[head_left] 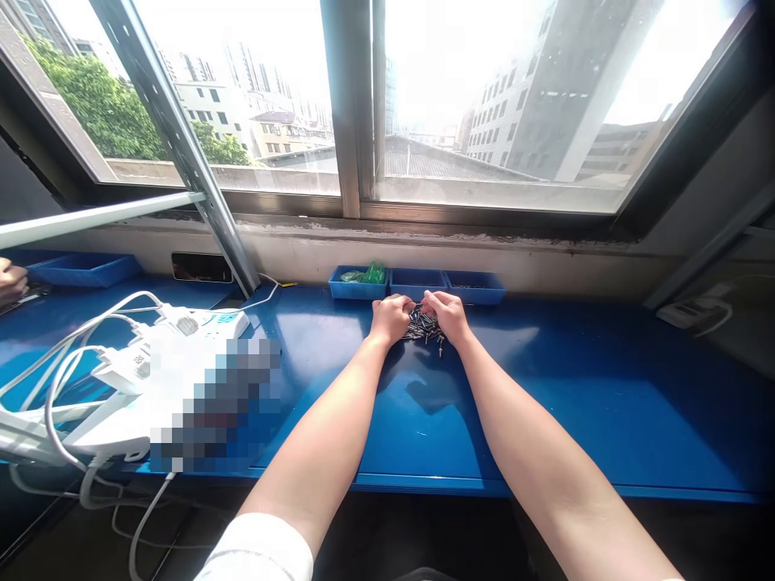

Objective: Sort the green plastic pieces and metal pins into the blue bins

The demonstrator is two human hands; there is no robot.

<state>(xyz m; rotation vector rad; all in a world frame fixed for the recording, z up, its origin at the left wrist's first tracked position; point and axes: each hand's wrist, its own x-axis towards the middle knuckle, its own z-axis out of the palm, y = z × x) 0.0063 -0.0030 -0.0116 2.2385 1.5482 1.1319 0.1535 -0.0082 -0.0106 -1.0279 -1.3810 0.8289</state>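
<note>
Loose dark metal screws (424,325): one heap, centre of my frame, lying on the blue workbench (563,395).

From my remote view, the left hand (391,316) and right hand (445,314) curve over the heap's far side, fingers bent inward; I cannot tell if they grip any screws. The screws remain mostly heaped. Just beyond stand three blue bins: the left bin (346,286) holds a green plastic bag (366,274); the middle bin (416,282) and right bin (475,288) are unclear from here. At far left, a co-worker's hand (10,278).
</note>
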